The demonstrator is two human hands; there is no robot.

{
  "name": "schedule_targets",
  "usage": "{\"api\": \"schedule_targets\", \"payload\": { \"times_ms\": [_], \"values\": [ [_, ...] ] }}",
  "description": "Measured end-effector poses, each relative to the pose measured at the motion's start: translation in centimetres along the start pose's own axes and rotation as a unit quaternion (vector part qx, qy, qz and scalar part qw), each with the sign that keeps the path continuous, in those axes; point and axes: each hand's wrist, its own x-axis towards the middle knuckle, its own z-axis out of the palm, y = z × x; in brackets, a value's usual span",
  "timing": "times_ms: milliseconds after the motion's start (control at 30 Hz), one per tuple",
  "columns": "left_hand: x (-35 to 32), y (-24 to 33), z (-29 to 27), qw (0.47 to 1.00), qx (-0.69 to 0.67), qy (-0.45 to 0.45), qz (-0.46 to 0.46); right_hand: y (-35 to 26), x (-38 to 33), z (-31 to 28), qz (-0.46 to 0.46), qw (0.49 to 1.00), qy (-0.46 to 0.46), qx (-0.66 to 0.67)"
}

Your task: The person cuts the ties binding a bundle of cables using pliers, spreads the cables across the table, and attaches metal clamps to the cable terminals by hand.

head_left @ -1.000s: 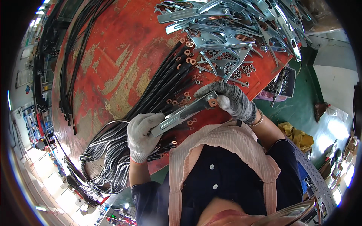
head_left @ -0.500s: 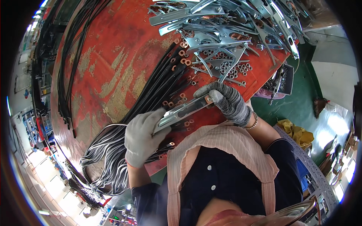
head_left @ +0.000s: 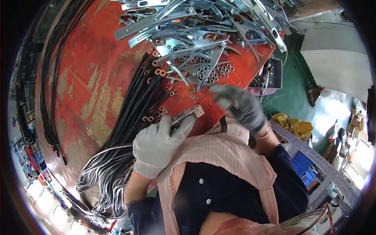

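Observation:
My left hand (head_left: pixel 156 145), in a white glove, grips a silver metal clamp (head_left: pixel 198 112) over the table's near edge. Most of the clamp is covered by the fingers; its far end, with a copper-coloured spot, sticks out to the right. My right hand (head_left: pixel 244 107), in a dark grey glove, is apart from the clamp and blurred by motion, so its fingers cannot be read. Closest to it are loose hex nuts (head_left: pixel 224 71) scattered on the red tabletop. Black cables (head_left: pixel 131 103) with copper ring ends (head_left: pixel 160 72) lie beyond my left hand.
A heap of silver clamps (head_left: pixel 184 44) covers the far right of the worn red table (head_left: pixel 78 74). Black-and-white cable coils (head_left: pixel 103 172) lie at left, with more black cables (head_left: pixel 51 84) behind. A bin (head_left: pixel 274 74) stands off the right edge, near yellow cloth (head_left: pixel 291 124).
My right hand has let go of the clamp's end and moved away from it. My left hand still holds the clamp, now turned differently. The whole view has shifted, moving the table leftward.

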Motion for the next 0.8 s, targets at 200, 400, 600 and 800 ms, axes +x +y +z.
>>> {"api": "schedule_targets", "payload": {
  "times_ms": [200,400,600,800],
  "values": [
    [1.1,0.7,0.8,0.993,0.089,-0.072,-0.028,5.0,0.2,-4.9,0.019,0.976,0.023,-0.216],
    [1.2,0.8,0.6,0.993,0.075,-0.088,-0.039,6.0,0.9,-5.0,-0.031,0.956,-0.052,-0.288],
    [0.9,0.7,0.8,0.993,0.079,-0.08,-0.039,3.0,1.5,-5.1,0.005,0.946,-0.014,-0.324],
    [1.0,0.7,0.2,0.992,0.066,-0.096,-0.048,0.9,0.8,2.0,-0.048,0.995,-0.052,-0.077]
  ]
}}
